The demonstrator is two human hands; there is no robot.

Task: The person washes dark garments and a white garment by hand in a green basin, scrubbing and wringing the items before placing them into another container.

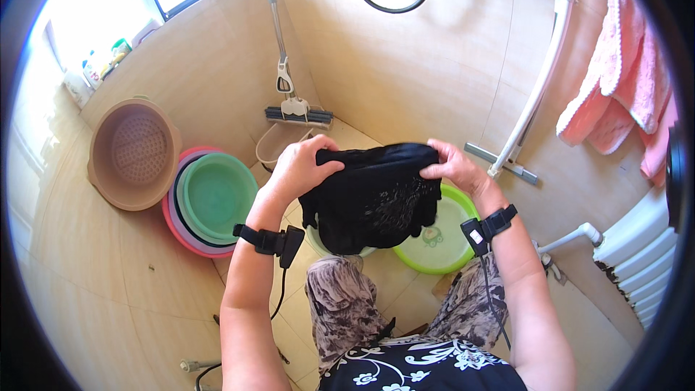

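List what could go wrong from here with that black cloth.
The black cloth hangs from its upper edge between the left hand and right hand; if either grip slipped, that side might drop.

Its lower part hangs in front of the lime-green basin, so a swing could perhaps knock the rim.

The cable hanging from the right wrist might snag on the patterned trousers.

I have the left hand (295, 168) and right hand (456, 165) holding up a black cloth (365, 199) by its top edge, partly hiding a lime basin (457, 240); a mop (295, 107) stands beyond.
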